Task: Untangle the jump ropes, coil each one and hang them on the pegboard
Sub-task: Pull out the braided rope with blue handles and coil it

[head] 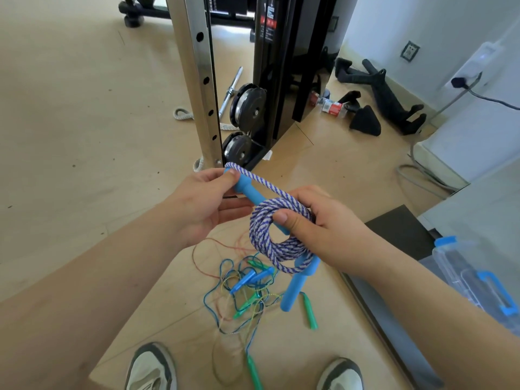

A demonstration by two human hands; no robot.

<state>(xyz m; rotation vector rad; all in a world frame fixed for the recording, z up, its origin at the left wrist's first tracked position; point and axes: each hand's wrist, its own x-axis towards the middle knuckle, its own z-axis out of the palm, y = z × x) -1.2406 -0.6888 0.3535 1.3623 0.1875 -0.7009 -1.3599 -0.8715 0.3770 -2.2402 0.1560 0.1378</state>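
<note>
One rope (pixel 259 235) is nearly coiled mid-frame: your right hand (pixel 323 223) grips the coil, fingers curled round it; your left hand (pixel 202 204) pinches its handle (pixel 245 190). The tangle (pixel 244 288) (lower centre) is yet to sort, and nothing looks hung.

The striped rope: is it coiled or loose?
The rope is mostly coiled: the right hand grips its loops; one stretch runs to the handle in the left hand.

Open tan wooden floor (pixel 70 108) lies to your left; ahead the perforated steel upright (pixel 201 80) and black round weight plates (pixel 249 106) block you (tangled thin coloured jump ropes (pixel 242 294) litter the floor underfoot).
</note>
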